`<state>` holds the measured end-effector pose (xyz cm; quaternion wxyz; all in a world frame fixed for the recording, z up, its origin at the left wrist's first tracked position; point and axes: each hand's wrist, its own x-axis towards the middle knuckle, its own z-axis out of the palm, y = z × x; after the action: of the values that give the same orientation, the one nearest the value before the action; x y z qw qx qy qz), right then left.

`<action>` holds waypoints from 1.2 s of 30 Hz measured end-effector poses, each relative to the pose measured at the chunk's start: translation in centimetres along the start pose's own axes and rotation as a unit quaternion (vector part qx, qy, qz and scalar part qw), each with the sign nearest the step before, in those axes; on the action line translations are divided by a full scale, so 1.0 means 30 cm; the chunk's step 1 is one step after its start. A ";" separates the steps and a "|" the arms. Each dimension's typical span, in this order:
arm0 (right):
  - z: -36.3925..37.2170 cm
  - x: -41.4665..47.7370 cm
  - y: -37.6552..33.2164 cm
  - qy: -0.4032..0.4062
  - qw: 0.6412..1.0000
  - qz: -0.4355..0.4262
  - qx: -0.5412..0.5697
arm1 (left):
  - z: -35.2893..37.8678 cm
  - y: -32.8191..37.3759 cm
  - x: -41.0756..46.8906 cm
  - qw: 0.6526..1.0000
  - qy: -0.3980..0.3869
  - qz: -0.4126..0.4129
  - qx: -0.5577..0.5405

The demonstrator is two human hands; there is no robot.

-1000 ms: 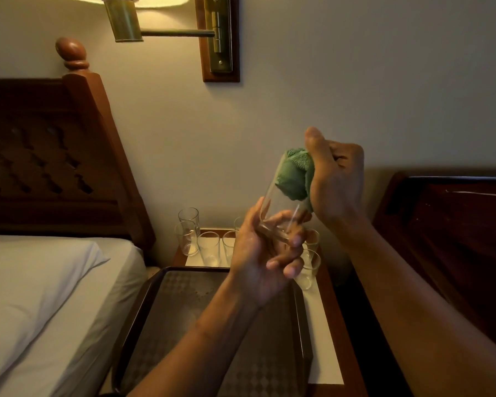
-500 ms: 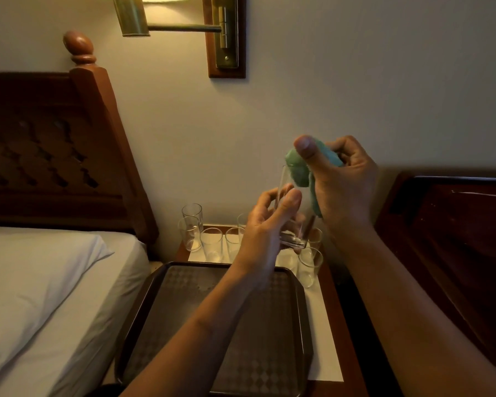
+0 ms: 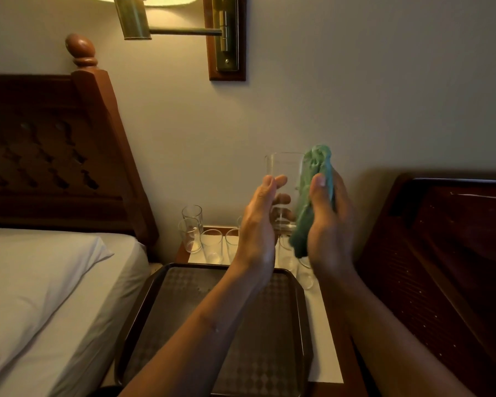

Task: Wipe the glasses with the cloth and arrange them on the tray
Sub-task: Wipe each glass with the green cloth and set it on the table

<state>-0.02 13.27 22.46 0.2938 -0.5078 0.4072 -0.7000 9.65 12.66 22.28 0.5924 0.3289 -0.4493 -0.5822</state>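
Dim yellow light fell on a plain wall (image 3: 355,81), where a brass lamp (image 3: 135,21) swung out from a wooden bracket (image 3: 226,38). Below it, a nightstand (image 3: 352,376) stood between a dark headboard (image 3: 55,156) at the left, above a white bed (image 3: 40,296), and a second headboard (image 3: 447,253) at the right. A white mat (image 3: 324,348) covered the nightstand top, and a dark tray (image 3: 152,296) with a diamond pattern lay on its near part. Beyond the tray, at the back of the mat, stood a cluster of glasses (image 3: 211,246): two taller ones at the left, shorter ones beside them, and more at the right, partly hidden behind the hands.

Above the tray's far edge, the person held one glass (image 3: 284,167) upright in the air, mouth up. The left hand (image 3: 255,239) gripped its lower half, thumb on the near side and fingers (image 3: 281,199) curled round the far side, showing through the clear wall. The right hand (image 3: 330,239) clutched a green cloth (image 3: 312,181) and pressed it against the glass's right side. Its thumb (image 3: 318,193) lay along the cloth's near face, and its other fingers were hidden behind the cloth. The cloth ran from just above the rim down past the base, bunched at the bottom. Both forearms reached in from the lower edge, over the tray.
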 end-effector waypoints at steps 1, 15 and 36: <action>-0.007 0.029 -0.014 0.015 0.999 0.016 0.028 | 0.003 -0.009 -0.006 1.000 -0.007 0.004 -0.008; -0.007 0.024 -0.013 -0.019 0.997 -0.042 0.060 | 0.020 0.037 -0.014 0.999 -0.040 0.034 0.016; -0.013 -0.063 0.040 -0.101 0.991 -0.080 0.028 | -0.002 0.072 0.027 0.998 -0.024 0.048 0.013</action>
<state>0.20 14.34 20.47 0.2907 -0.5988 0.3140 -0.6770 10.48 12.08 24.35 0.6046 0.3002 -0.4859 -0.5552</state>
